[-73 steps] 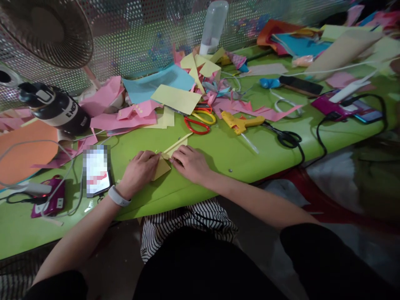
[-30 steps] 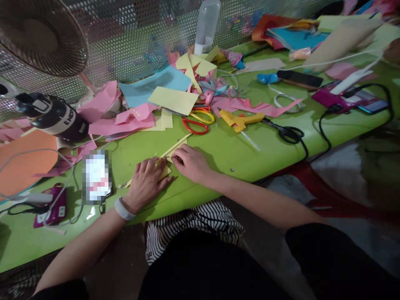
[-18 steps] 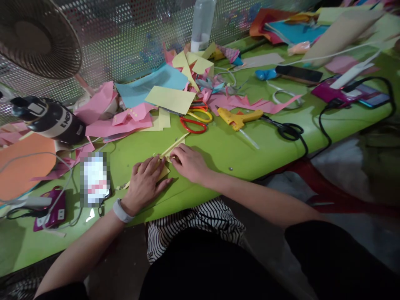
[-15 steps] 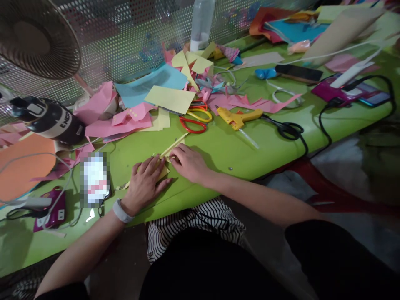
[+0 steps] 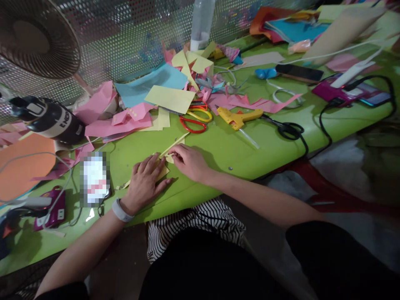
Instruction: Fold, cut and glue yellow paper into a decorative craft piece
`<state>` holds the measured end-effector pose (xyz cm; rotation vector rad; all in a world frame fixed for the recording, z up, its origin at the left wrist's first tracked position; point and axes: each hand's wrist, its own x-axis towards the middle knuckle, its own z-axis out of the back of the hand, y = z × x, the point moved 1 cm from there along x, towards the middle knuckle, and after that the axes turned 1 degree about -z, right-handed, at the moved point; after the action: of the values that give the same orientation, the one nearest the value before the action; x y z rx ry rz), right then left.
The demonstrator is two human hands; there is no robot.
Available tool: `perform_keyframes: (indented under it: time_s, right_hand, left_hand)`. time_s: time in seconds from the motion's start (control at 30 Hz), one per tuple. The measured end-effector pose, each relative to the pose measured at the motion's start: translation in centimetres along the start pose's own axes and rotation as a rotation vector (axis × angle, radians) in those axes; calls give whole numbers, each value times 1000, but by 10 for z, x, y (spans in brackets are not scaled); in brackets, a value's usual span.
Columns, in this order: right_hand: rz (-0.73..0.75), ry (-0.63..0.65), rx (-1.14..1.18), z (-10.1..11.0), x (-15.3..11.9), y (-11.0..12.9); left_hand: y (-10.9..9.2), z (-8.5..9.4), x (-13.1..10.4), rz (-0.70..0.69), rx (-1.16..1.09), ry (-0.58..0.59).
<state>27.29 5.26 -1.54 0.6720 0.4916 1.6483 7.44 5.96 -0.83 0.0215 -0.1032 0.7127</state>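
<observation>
A piece of yellow paper [image 5: 174, 143] with a narrow raised fold lies on the green table near its front edge. Flat across it rests my left hand [image 5: 145, 179], fingers stretched out and thumb apart, hiding much of the sheet. My right hand [image 5: 191, 163] is closed just to the right, its thumb and bent fingers pinched together at the folded strip. The exact grip of those fingertips is too small to make out clearly. Beyond my hands lie red- and yellow-handled scissors [image 5: 193, 125] and a yellow glue gun [image 5: 239, 118].
Left of my hands are a phone [image 5: 94, 179] and a purple power socket [image 5: 56, 212]. Pink paper scraps [image 5: 121, 125], a black bottle [image 5: 54, 121] and a fan [image 5: 37, 39] stand behind. Black-handled scissors [image 5: 290, 130] and a cable lie at the right.
My right hand has shifted slightly right, showing more yellow paper under its fingertips. My left hand stays nearly still. A dark blurred thing has come in at the lower left edge.
</observation>
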Motion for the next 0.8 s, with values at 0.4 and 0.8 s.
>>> perform_keyframes:
  time_s: [0.4, 0.8]
  right_hand:
    - [-13, -3, 89, 1, 1, -2]
    - [-138, 25, 151, 3, 2, -3]
  left_hand:
    - [2, -1, 1, -30, -41, -26]
    - [2, -1, 0, -27, -32, -39]
